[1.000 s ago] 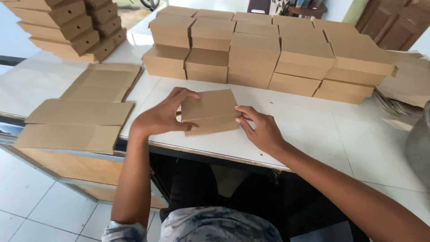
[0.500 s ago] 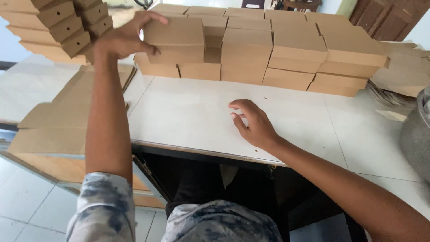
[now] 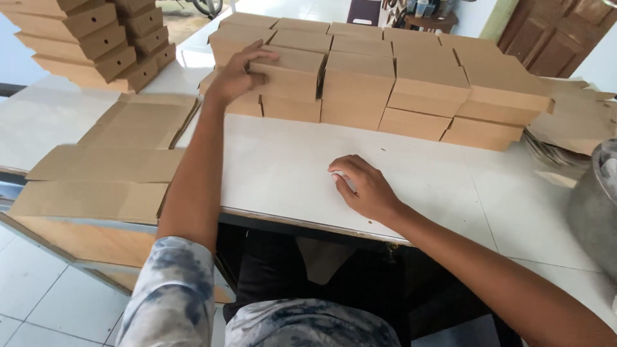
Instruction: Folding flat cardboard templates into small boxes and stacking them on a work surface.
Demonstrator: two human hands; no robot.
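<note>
1. Bare white table (image 3: 289,167) between the right hand (image 3: 363,186) and the rows of folded cardboard boxes (image 3: 392,83): open room for a hand here.
2. Those boxes wall off the far side, edge to edge.
3. The left hand (image 3: 238,74) rests against the front-left box (image 3: 289,71), its arm crossing the left of the gap.
4. Flat cardboard blanks (image 3: 109,160) cover the left.
5. A grey metal pot (image 3: 594,205) blocks the right edge.

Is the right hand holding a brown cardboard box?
No, the right hand rests empty on the white table.
</note>
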